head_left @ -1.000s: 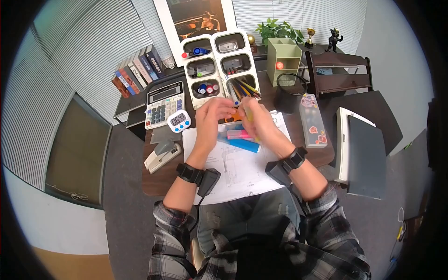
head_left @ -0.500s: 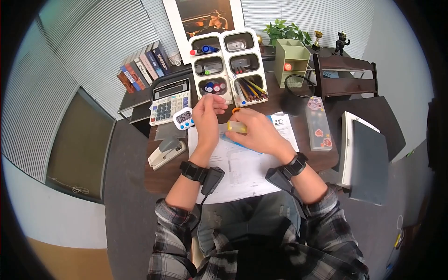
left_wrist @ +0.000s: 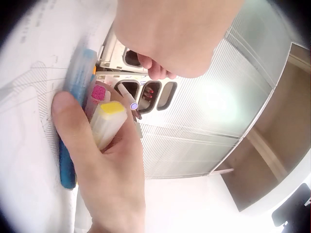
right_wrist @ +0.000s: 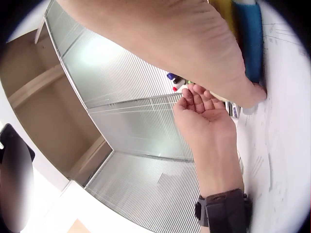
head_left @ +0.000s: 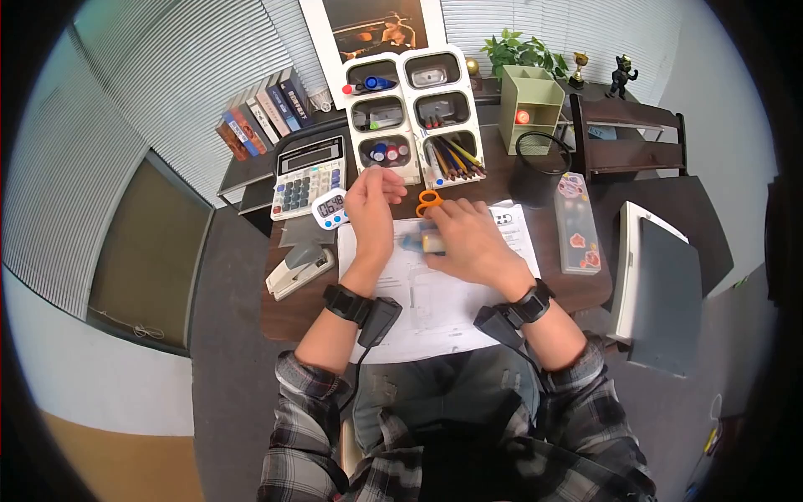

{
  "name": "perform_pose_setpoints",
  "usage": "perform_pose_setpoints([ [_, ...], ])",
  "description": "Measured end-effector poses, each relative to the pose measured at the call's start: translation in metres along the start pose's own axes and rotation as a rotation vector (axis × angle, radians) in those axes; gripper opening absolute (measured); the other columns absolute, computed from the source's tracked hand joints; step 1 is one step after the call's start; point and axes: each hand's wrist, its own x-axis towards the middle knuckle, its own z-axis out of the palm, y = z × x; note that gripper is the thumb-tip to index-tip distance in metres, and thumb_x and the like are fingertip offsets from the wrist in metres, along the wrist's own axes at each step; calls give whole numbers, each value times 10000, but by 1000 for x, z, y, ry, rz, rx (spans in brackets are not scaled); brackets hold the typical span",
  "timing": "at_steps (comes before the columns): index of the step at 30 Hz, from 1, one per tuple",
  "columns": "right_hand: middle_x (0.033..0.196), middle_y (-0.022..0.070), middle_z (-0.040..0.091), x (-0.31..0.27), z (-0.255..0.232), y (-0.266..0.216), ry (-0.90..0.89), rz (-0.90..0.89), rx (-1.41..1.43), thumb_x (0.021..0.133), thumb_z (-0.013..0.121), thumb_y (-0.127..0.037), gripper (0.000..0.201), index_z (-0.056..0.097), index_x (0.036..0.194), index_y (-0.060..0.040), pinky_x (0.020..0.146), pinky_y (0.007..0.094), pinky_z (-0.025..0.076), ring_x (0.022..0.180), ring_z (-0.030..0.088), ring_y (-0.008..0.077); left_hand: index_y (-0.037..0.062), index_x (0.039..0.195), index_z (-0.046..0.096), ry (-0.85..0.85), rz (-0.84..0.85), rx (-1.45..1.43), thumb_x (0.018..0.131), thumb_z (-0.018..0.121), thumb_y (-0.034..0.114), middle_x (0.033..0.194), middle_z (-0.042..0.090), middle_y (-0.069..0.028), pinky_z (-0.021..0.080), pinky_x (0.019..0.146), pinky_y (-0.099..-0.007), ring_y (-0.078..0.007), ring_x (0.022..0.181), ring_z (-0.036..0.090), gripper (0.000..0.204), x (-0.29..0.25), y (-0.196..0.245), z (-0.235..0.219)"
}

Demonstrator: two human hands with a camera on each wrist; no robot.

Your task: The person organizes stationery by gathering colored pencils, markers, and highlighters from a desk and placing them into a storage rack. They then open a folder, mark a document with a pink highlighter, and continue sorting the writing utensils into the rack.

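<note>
Through the remote feed I see the right hand, thumb and fingers curled, gripping a yellow highlighter, a pink highlighter and a blue highlighter over the printed sheets. The left hand hangs beside it, fingers together, loosely bent. Head view: highlighters mostly hidden, blurred; the orange-handled scissors' blades covered. Support: wood-grain desk; background: slatted blinds.

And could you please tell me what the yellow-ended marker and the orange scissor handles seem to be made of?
Yellow-ended marker: probably smooth plastic, its pale sides looking frosted. Orange scissor handles: likely smooth moulded plastic, given their even colour.
</note>
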Motion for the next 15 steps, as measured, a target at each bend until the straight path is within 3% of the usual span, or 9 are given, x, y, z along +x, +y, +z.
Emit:
perform_pose_setpoints([
  [8,1068,136,616,3,-1,-3,-80,46,-88,663,788,-296,557,634,1121,-18,921,418,422,1043,566,306,23,796,624,18,3,-1,1022,476,236,739,638,-48,452,612,-241,-110,652,596,344,-1,0,1],
  [10,1007,152,643,3,1,-2,4,1,-95,644,797,-272,507,649,1038,11,871,415,431,979,599,321,23,795,623,21,5,-4,1020,478,236,735,637,-46,450,610,-239,-109,650,595,343,0,-1,0],
  [15,998,152,644,5,0,-1,33,-2,-59,652,790,-235,462,653,1027,-2,854,415,467,973,610,323,30,802,619,13,-1,-1,1017,482,237,727,634,-42,449,607,-243,-109,647,594,328,0,-3,0],
])
